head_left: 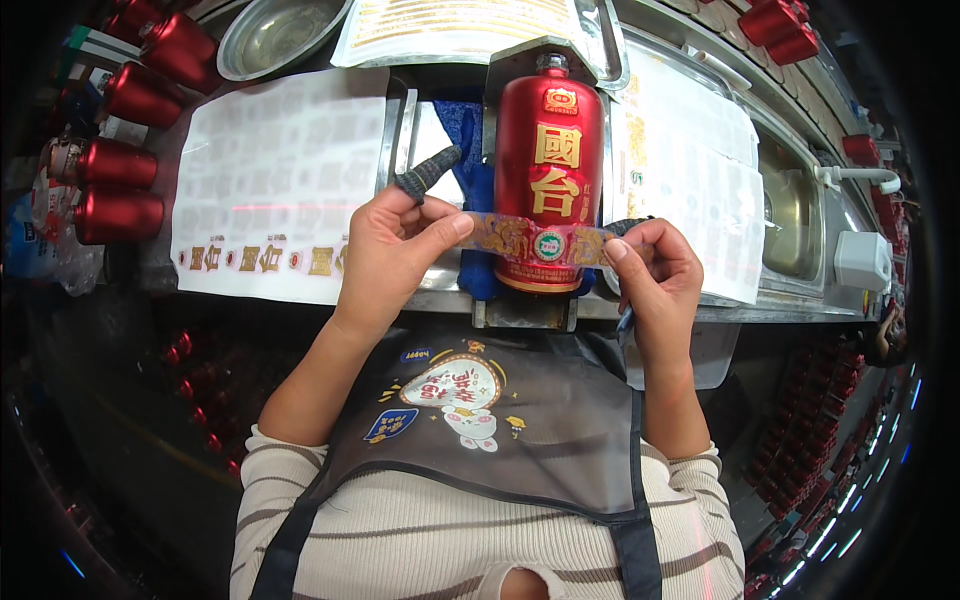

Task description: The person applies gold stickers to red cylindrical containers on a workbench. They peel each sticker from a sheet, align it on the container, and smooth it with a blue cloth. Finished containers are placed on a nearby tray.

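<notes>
A red bottle (518, 150) with gold characters and a dark cap lies in a metal holder with blue padding, its neck pointing away from me. Across its lower part stretches a thin translucent decal strip (515, 238) with gold patterning and a round green-and-white emblem. My left hand (400, 240) pinches the strip's left end between thumb and fingers, with a dark cover on the raised index finger. At the other end, my right hand (655, 265) pinches the strip, a dark finger cover partly showing. Whether the strip touches the bottle I cannot tell.
Decal sheets (270, 150) lie at the left, with more white sheets (690, 170) at the right. A metal bowl (280, 40) stands at the far left beside a patterned sheet (455, 30). Several red bottles (118, 215) crowd the left edge. A sink (790, 210) is at the right.
</notes>
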Motion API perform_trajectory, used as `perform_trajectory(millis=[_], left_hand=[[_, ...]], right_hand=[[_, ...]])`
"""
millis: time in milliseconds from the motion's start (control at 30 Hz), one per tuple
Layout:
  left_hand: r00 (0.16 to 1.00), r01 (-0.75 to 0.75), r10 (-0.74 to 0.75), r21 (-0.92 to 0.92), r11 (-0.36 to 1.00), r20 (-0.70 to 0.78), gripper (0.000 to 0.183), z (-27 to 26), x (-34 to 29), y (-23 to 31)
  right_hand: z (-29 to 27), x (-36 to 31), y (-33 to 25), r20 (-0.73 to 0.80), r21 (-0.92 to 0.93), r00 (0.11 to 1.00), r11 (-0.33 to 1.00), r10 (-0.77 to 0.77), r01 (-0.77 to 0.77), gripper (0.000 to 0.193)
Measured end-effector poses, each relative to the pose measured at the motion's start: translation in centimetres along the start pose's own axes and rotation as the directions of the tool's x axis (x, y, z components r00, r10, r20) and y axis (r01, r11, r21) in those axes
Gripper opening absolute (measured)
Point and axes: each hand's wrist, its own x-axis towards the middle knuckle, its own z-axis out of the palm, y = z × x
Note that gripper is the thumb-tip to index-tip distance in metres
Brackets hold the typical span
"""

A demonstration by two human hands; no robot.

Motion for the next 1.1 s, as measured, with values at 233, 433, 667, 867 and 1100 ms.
perform_trajectory(millis=[233, 433, 667, 867, 1100], left_hand=[[0.999, 0.031, -0.032, 0.055, 0.998, 0.015, 0.035, 0.4, -0.1, 0.1], [1.000, -0.010, 0.010, 0.026, 1.000, -0.006, 0.008, 0.7, 0.3, -0.6], [0.998, -0.043, 0.049, 0.193, 0.980, -0.030, 0.021, 0.3, 0.6, -1.7], [0.959, -0.283, 0.282, 0.244, 0.928, 0.041, 0.057, 0.8, 0.9, -1.7], [0.935, -0.274, 0.220, 0.173, 0.946, 0.277, 0.076, 2.2, 1.3, -2.9]], right_hand=[[-0.1, 0.1, 0.8, -0.014, -0.045, 1.000, 0.999, -0.018, 0.018, 0.015], [-0.1, 0.3, 1.2, -0.002, -0.043, 1.000, 0.999, -0.020, 0.020, 0.015], [0.0, 0.4, 1.4, 0.012, 0.011, 1.000, 1.000, 0.025, -0.026, 0.009], [-0.7, 0.2, 2.1, -0.117, -0.099, 0.986, 0.990, -0.116, 0.105, 0.024], [2.1, 0.3, 1.5, 0.037, -0.137, 0.997, 0.988, -0.060, 0.065, 0.063]])
